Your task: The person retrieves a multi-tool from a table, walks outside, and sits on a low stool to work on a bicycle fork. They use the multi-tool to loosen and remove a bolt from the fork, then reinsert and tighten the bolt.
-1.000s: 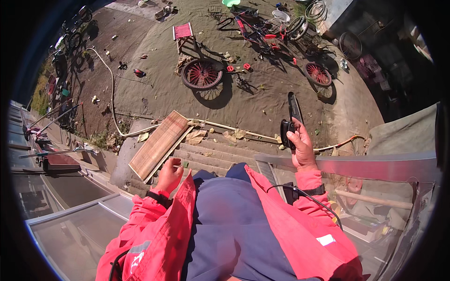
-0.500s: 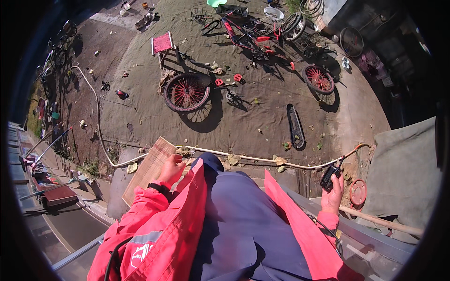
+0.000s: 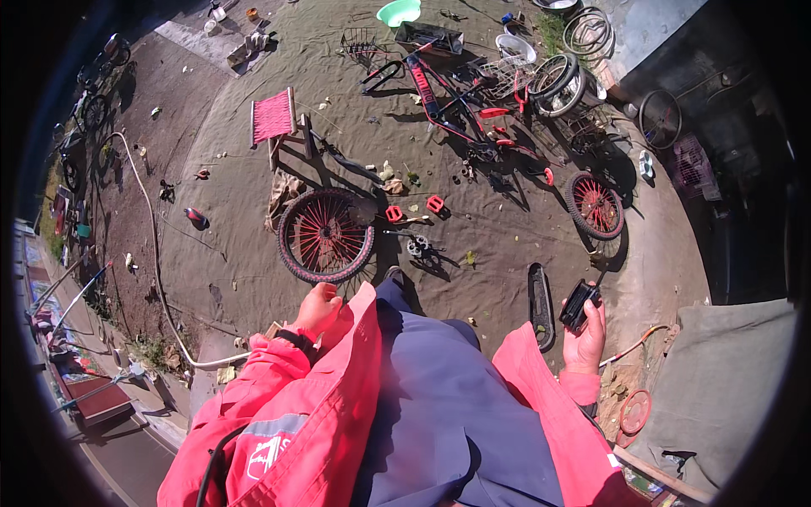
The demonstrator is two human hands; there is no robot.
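My right hand [image 3: 583, 338] is closed round a black, boxy part [image 3: 580, 304] that looks like a bicycle pedal; its exact kind is unclear. Below it on the ground lies a long black chain guard [image 3: 541, 306]. My left hand [image 3: 318, 309] is in front of my jacket with its fingers curled, and nothing shows in them. Just beyond it lies a wheel with red spokes [image 3: 325, 237]. Two red pedals [image 3: 435, 204] and a crank [image 3: 417, 246] lie to the right of that wheel.
A folding stool with a red woven seat [image 3: 273, 117] stands beyond the wheel. Farther off lie a dark bicycle frame [image 3: 448, 110], a second red-spoked wheel [image 3: 595, 205], loose tyres [image 3: 553, 78] and a green basin [image 3: 399, 12]. A pale hose [image 3: 156, 237] runs along the left.
I have moved forward, so the wheels, stool and frame appear nearer. The wooden board by my left arm is now mostly out of sight. My right hand has swung inward, still holding the black part.
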